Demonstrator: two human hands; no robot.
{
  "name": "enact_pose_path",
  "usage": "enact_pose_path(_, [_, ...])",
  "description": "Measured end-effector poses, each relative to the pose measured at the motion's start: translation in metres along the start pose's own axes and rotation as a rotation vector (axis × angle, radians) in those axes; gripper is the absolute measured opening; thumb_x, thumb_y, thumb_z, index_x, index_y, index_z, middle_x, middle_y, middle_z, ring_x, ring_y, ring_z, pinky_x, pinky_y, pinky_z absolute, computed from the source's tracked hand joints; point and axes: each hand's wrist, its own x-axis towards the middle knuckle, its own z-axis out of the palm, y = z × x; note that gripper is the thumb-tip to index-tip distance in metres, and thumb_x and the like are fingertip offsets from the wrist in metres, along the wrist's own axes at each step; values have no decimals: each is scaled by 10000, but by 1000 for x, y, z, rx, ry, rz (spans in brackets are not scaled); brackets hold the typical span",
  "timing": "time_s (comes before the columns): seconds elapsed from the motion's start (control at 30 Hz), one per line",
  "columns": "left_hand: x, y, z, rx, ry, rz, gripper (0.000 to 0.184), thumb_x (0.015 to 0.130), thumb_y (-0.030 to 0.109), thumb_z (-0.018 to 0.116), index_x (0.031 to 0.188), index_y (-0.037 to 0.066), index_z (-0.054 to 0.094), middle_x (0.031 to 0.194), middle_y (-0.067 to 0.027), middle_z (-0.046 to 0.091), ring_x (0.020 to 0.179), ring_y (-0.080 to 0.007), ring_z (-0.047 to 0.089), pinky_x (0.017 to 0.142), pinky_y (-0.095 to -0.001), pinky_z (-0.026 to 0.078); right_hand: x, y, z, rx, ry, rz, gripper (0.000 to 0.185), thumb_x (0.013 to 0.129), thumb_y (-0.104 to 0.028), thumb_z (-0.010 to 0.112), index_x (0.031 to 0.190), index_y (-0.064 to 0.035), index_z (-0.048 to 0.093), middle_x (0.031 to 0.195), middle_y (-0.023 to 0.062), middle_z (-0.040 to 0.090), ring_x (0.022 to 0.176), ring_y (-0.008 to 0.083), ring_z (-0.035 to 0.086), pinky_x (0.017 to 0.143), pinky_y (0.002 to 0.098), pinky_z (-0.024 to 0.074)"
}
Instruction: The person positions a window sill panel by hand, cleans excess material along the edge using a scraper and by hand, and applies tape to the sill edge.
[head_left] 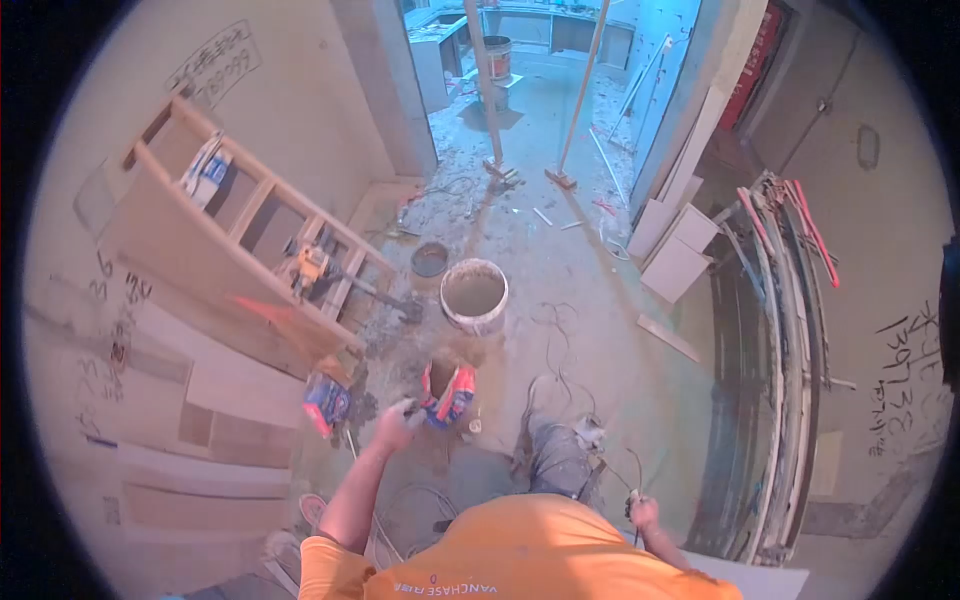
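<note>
My left hand (pixel 399 424) is closed at the left edge of an open red and blue bag (pixel 462 395) on the floor; whether it grips the bag is too small to tell. My right hand (pixel 643 512) is low at the right, its fingers wrapped round a small pale object with a thin cord that I cannot make out. A white bucket (pixel 474 296) with grey contents stands beyond the bag, and a dark round tub (pixel 429 260) sits behind it to the left. Another red and blue bag (pixel 327 399) lies to the left.
A wooden frame (pixel 262 215) leans at the left, with a yellow tool (pixel 312 264) in it. Long strips (pixel 775 370) lean at the right. Panels (pixel 678 252) stand by the doorway, where two long poles rise. Thin cable lies on the floor.
</note>
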Motion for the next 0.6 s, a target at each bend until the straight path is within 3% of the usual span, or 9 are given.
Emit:
enact_pose_path(0.07, [7, 13, 6, -169, 81, 65, 513, 913, 461, 676, 1220, 50, 681, 1172, -250, 695, 1101, -374, 682, 920, -469, 519, 5, -6, -25, 64, 81, -78, 548, 975, -593, 542, 1043, -83, 732, 936, 184, 757, 885, 344, 740, 824, 525, 552])
enact_pose_path(0.1, [105, 21, -70, -99, 116, 8, 434, 929, 403, 681, 1155, 33, 703, 1175, -248, 694, 1096, -379, 682, 876, -463, 531, 99, -91, 41, 164, -38, -75, 622, 1000, -602, 495, 981, -33, 745, 899, 198, 755, 859, 350, 743, 818, 517, 551])
enact_pose_path(0.17, [150, 47, -58, -90, 147, -2, 361, 927, 349, 681, 1114, 43, 715, 1007, -175, 743, 941, -350, 716, 803, -429, 546, 245, -106, 14, -286, 105, -171, 629, 1027, -547, 427, 964, -7, 743, 868, 221, 737, 894, 403, 725, 811, 520, 550])
enact_pose_path(0.27, [177, -27, -3, -22, 161, -169, 408, 925, 411, 656, 1095, 47, 729, 1017, -212, 729, 920, -315, 711, 823, -420, 540, 299, -266, -27, -494, 63, -386, 533, 1010, -487, 436, 997, -47, 736, 887, 221, 733, 815, 409, 717, 748, 529, 547])
enact_pose_path(0.33, [164, -35, 6, 25, -501, -351, 436, 925, 421, 613, 1128, 53, 727, 1112, -219, 723, 1000, -319, 710, 886, -453, 528, 330, -362, -49, -571, 114, -510, 471, 994, -447, 468, 997, -60, 736, 877, 206, 736, 772, 382, 719, 718, 509, 550])
enact_pose_path(0.37, [155, -90, 60, 22, -507, -281, 421, 921, 406, 602, 1114, 56, 733, 1097, -206, 732, 996, -312, 711, 897, -474, 525, 342, -410, -54, -621, 144, -559, 439, 984, -427, 497, 987, -60, 738, 860, 191, 739, 755, 353, 723, 709, 486, 554])
enact_pose_path(0.4, [150, -59, 43, 159, -593, -123, 372, 940, 373, 597, 1093, 68, 745, 1007, -152, 748, 916, -251, 705, 828, -434, 545, 358, -452, -62, -545, 102, -478, 412, 980, -405, 521, 962, -55, 739, 811, 170, 732, 724, 314, 720, 684, 459, 552])
enact_pose_path(0.5, [191, -45, 40, -85, -649, -696, 359, 937, 369, 615, 1095, 71, 741, 996, -142, 744, 906, -240, 701, 808, -423, 546, 421, -580, -78, -403, 76, -435, 371, 974, -368, 559, 919, -48, 739, 735, 134, 714, 674, 251, 706, 649, 412, 546])
enact_pose_path(0.6, [290, -6, 23, -185, -596, -780, 348, 934, 364, 634, 1097, 75, 736, 985, -133, 741, 895, -229, 697, 789, -413, 548, 486, -704, -91, -280, 86, -464, 344, 969, -340, 584, 885, -44, 737, 679, 105, 692, 634, 205, 685, 627, 372, 538])
